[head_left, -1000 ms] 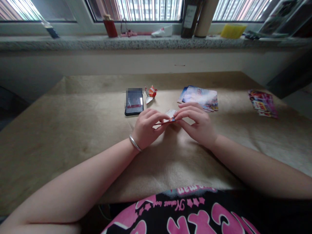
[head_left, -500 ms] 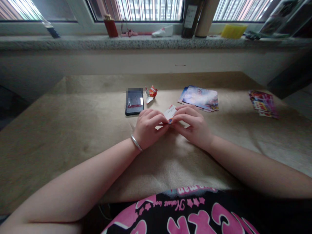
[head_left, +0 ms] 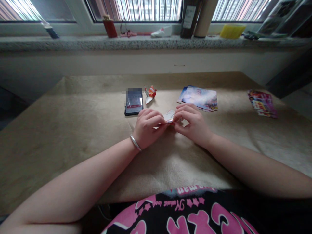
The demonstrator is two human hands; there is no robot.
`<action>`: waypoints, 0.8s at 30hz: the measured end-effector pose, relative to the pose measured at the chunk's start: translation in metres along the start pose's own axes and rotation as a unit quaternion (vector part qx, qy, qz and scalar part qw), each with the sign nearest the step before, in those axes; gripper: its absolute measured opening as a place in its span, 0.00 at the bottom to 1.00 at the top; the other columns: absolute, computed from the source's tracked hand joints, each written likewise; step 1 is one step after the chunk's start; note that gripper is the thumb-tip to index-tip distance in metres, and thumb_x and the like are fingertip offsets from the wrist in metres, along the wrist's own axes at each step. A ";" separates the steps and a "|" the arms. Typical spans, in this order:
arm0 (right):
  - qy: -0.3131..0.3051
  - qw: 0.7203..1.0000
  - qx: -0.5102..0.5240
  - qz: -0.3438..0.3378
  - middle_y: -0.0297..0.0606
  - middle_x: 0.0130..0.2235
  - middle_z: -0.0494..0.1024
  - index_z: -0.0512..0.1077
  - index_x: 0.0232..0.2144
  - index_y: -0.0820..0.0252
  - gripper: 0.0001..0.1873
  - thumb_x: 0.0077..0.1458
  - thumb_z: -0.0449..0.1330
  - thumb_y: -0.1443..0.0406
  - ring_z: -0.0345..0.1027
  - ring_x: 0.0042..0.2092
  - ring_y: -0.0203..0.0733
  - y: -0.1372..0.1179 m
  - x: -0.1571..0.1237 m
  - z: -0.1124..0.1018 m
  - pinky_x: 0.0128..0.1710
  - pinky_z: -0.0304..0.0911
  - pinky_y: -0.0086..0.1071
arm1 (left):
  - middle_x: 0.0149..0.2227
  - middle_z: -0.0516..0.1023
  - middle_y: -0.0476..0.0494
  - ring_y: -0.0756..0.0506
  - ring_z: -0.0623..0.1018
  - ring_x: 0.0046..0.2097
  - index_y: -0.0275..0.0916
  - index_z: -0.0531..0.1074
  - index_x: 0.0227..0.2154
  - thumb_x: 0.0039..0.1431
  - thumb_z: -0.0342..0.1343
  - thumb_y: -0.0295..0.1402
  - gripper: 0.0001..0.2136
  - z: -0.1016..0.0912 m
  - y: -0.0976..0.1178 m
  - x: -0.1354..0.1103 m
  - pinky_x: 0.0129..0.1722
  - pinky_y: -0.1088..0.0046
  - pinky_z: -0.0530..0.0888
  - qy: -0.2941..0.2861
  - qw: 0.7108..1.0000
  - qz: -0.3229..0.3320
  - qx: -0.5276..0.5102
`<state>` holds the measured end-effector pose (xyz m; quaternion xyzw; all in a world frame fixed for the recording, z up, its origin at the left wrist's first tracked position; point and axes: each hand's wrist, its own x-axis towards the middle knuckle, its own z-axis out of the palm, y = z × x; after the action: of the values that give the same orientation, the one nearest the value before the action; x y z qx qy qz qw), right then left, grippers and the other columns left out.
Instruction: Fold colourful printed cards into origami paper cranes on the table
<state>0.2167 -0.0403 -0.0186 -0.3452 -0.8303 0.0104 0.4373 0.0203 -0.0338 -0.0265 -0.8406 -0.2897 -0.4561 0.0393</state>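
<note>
Between my two hands is a small piece of folded paper (head_left: 169, 115), white with printed marks and touches of red and blue at its near edge. My left hand (head_left: 150, 126), with a silver bangle at the wrist, pinches the left side between thumb and fingers. On the other side my right hand (head_left: 191, 121) pinches the paper too, its fingertips covering part of it. Just beyond my left hand lies a phone (head_left: 134, 102), screen up. Beside the phone stands a red and white origami crane (head_left: 150, 94).
Past my right hand lies a stack of printed sheets (head_left: 200, 97); colourful cards (head_left: 262, 104) are fanned out at the far right. All rest on the tan table (head_left: 73, 130). Along the windowsill (head_left: 85, 44) stand a red bottle (head_left: 109, 27), a dark bottle (head_left: 189, 19) and a yellow block (head_left: 232, 31).
The paper's upright white part has tipped lower and shows shorter. My fingers have shifted slightly along its near edge, both hands still holding it.
</note>
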 end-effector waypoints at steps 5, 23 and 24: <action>0.006 1.000 -0.012 -0.013 0.36 0.32 0.74 0.70 0.25 0.55 0.07 0.44 0.59 0.72 0.67 0.44 0.46 0.005 -0.001 0.001 0.46 0.64 0.42 | 0.27 0.74 0.50 0.49 0.69 0.30 0.40 0.68 0.23 0.56 0.58 0.34 0.09 -0.001 0.000 0.000 0.35 0.71 0.65 -0.002 1.000 0.002 0.001; -0.011 0.999 -0.046 -0.026 0.37 0.33 0.73 0.71 0.26 0.56 0.03 0.48 0.59 0.69 0.66 0.42 0.44 0.000 -0.001 -0.001 0.44 0.65 0.39 | 0.28 0.73 0.49 0.49 0.69 0.31 0.39 0.69 0.24 0.57 0.57 0.33 0.08 -0.001 0.001 0.001 0.36 0.71 0.66 -0.027 1.000 -0.004 0.016; -0.014 0.998 -0.047 -0.027 0.37 0.33 0.73 0.71 0.26 0.56 0.03 0.48 0.60 0.69 0.66 0.42 0.44 0.000 0.000 -0.002 0.44 0.65 0.39 | 0.28 0.73 0.49 0.49 0.69 0.32 0.39 0.69 0.23 0.57 0.57 0.33 0.08 -0.001 0.001 0.001 0.36 0.71 0.66 -0.027 1.000 -0.002 0.013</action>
<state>0.2180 -0.0409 -0.0178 -0.3427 -0.8448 -0.0352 0.4094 0.0209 -0.0348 -0.0249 -0.8515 -0.2981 -0.4294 0.0415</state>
